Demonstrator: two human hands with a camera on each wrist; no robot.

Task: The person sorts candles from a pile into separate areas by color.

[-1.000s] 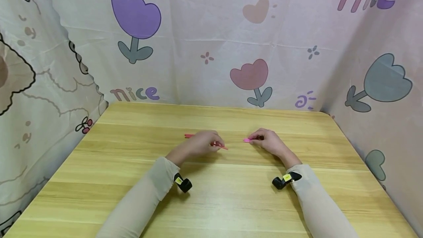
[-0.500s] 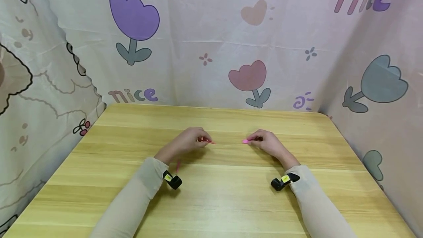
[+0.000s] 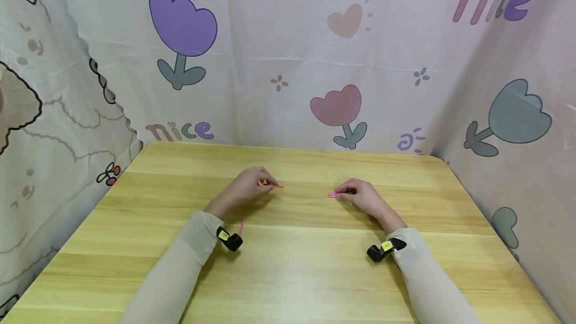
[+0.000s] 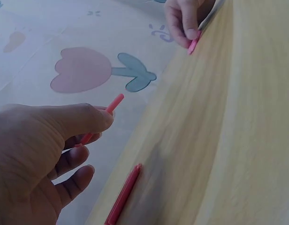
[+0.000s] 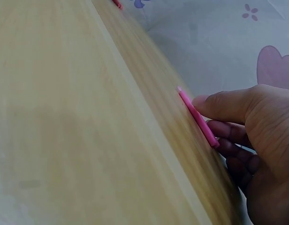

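Note:
Toward the back of the table, left of the middle, my left hand (image 3: 246, 186) pinches a thin coral-red stick (image 4: 117, 101) between thumb and index finger, above the wood. Its other fingers curl loosely. On the table below that hand lies a darker red stick (image 4: 123, 195); in the head view a thin reddish stick (image 3: 241, 226) shows beside the left wrist. Over on the right, my right hand (image 3: 363, 196) holds pink sticks (image 5: 197, 117) between thumb and fingers, low at the tabletop. Their ends point left in the head view.
The pale wooden table (image 3: 288, 274) reaches back to a hanging cloth (image 3: 270, 29) printed with tulips, with more cloth at both sides. Each sleeve cuff carries a small black camera, one at the left wrist (image 3: 231, 241) and one at the right (image 3: 377, 253).
My left hand has moved left and slightly back with its red stick, uncovering a thin stick near its wrist. My right hand has kept its place and its hold on the pink sticks.

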